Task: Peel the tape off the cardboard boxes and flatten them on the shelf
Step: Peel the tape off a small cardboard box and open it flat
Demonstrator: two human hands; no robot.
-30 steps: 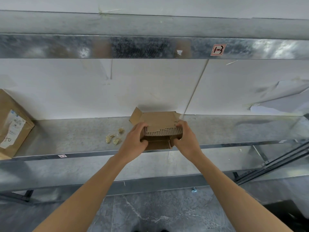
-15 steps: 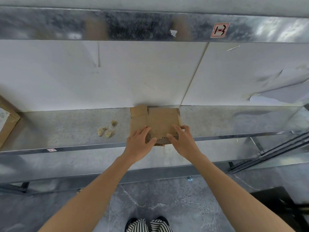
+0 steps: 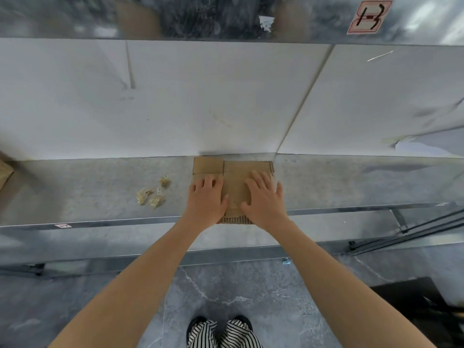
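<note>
The flattened cardboard box (image 3: 234,183) is plain brown, with a ribbed corrugated stripe along its near edge and thin dotted dark lines at its creases. The shelf (image 3: 351,182) is mottled silver-grey metal. The tape scraps (image 3: 152,195) are pale yellowish-tan. The wall (image 3: 200,101) behind is white. The label (image 3: 369,17) on the upper beam (image 3: 75,16) is white with a red border and dark handwriting. The floor (image 3: 251,285) is grey with thin white veins. The trousers (image 3: 226,335) are black-and-white striped and the shoes (image 3: 195,322) are black.
</note>
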